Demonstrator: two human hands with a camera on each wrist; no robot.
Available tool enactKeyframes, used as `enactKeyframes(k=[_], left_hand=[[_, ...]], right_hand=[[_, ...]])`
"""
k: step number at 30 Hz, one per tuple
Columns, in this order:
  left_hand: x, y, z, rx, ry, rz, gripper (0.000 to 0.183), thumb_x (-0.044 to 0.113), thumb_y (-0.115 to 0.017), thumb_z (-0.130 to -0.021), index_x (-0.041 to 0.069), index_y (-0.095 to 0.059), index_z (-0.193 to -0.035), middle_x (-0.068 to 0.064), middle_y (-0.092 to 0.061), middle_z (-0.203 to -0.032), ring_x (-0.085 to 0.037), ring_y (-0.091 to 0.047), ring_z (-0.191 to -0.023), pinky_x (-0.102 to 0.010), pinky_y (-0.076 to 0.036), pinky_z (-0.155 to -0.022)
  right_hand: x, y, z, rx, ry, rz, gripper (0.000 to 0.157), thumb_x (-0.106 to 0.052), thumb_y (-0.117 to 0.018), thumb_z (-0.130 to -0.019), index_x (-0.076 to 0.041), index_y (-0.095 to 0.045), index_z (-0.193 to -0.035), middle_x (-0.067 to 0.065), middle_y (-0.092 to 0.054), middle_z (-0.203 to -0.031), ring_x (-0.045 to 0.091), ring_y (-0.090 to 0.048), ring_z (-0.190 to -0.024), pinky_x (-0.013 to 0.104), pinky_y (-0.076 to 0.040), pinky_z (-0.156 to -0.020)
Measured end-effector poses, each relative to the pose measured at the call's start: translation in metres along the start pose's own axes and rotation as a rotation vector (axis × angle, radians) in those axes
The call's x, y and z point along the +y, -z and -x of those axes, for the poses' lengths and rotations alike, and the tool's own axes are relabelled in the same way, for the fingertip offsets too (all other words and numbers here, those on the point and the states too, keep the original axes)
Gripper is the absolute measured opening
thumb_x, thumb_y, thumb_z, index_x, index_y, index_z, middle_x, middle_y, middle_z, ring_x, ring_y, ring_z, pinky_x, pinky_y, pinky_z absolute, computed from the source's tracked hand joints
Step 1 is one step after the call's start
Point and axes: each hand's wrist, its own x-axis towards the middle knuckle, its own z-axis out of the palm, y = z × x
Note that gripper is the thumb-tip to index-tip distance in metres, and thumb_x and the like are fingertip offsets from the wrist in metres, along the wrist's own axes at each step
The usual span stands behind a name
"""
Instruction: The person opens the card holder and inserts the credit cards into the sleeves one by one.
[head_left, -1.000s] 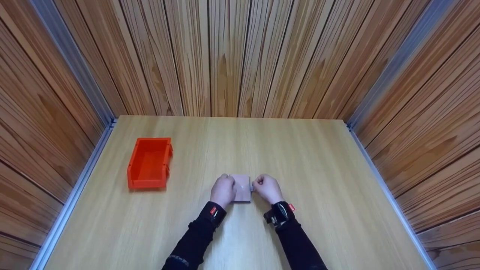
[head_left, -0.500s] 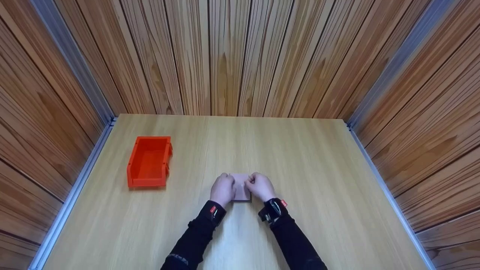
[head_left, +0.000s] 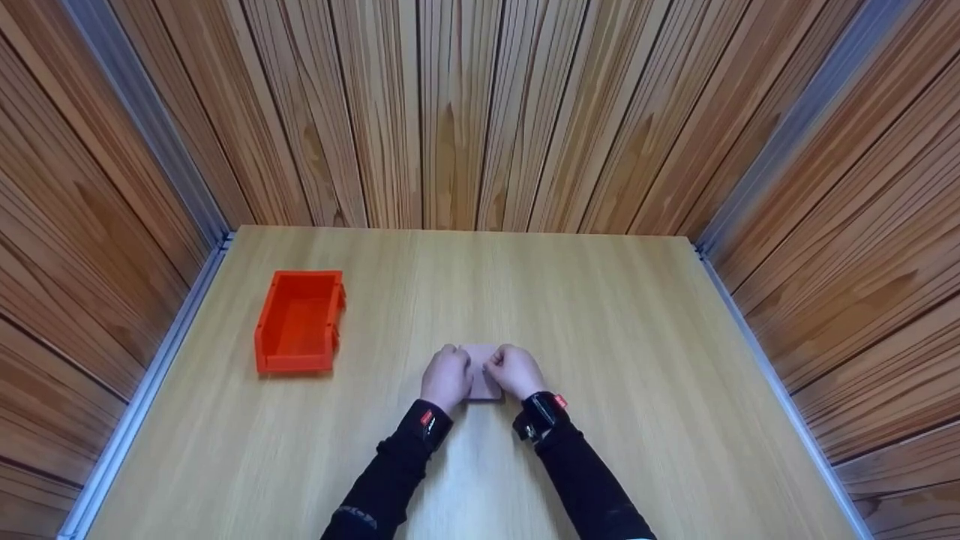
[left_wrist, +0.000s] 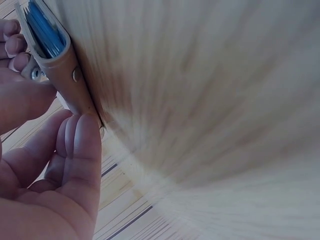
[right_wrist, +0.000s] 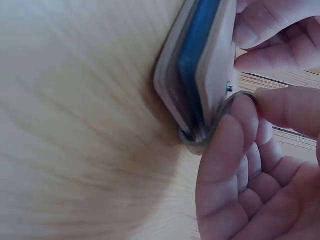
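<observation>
A small pale pink card holder (head_left: 484, 384) stands out between both hands on the table. Blue sleeves (left_wrist: 47, 32) show between its covers in the left wrist view. My left hand (head_left: 446, 377) grips its left side, thumb on the upper cover and curled fingers at the spine. My right hand (head_left: 517, 371) pinches the holder's short closing strap (right_wrist: 223, 111) between thumb and fingers. That strap wraps up from the open side and bends over the upper cover, close to a metal snap stud (right_wrist: 229, 87). The thumb partly hides the strap's end.
An orange-red open bin (head_left: 296, 326) sits at the left of the light wood table (head_left: 600, 315). Wood-plank walls (head_left: 450, 112) with metal corner rails enclose the table at the back and sides.
My right hand has moved left from beyond the card holder's right edge to over its upper cover, bringing the strap with it. The left hand keeps its grip in place.
</observation>
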Motion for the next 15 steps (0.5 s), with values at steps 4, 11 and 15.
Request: enactKeyframes(k=[4,11,15], left_hand=[[-0.0005,-0.0007,-0.0003,0.015,-0.013,-0.008,0.010,0.005,-0.075,-0.081,0.001,-0.066,-0.083,-0.011,-0.056,-0.084,-0.028,-0.059,-0.077,-0.042,-0.050,-0.070],[-0.0020,-0.0028,-0.0001,0.043,-0.029,-0.007,0.010,0.006,-0.075,-0.082,0.001,-0.066,-0.082,-0.011,-0.056,-0.083,-0.029,-0.059,-0.075,-0.043,-0.050,-0.068],[-0.0024,-0.0035,0.0002,0.056,-0.034,0.001,0.011,0.006,-0.075,-0.082,0.000,-0.066,-0.080,-0.011,-0.056,-0.081,-0.030,-0.059,-0.074,-0.044,-0.050,-0.067]], right_hand=[[0.0007,-0.0010,-0.0016,-0.005,0.001,0.006,0.013,-0.012,-0.067,-0.083,-0.009,-0.060,-0.073,-0.003,-0.056,-0.069,0.014,-0.052,-0.064,0.031,-0.046,-0.063],[-0.0002,-0.0024,-0.0036,-0.004,0.007,0.035,0.010,-0.011,-0.066,-0.082,-0.009,-0.062,-0.073,-0.003,-0.058,-0.069,0.014,-0.053,-0.064,0.031,-0.047,-0.064],[-0.0022,-0.0031,-0.0042,-0.014,0.010,0.033,0.011,-0.010,-0.068,-0.082,-0.008,-0.062,-0.074,-0.002,-0.058,-0.069,0.014,-0.053,-0.063,0.031,-0.048,-0.063]])
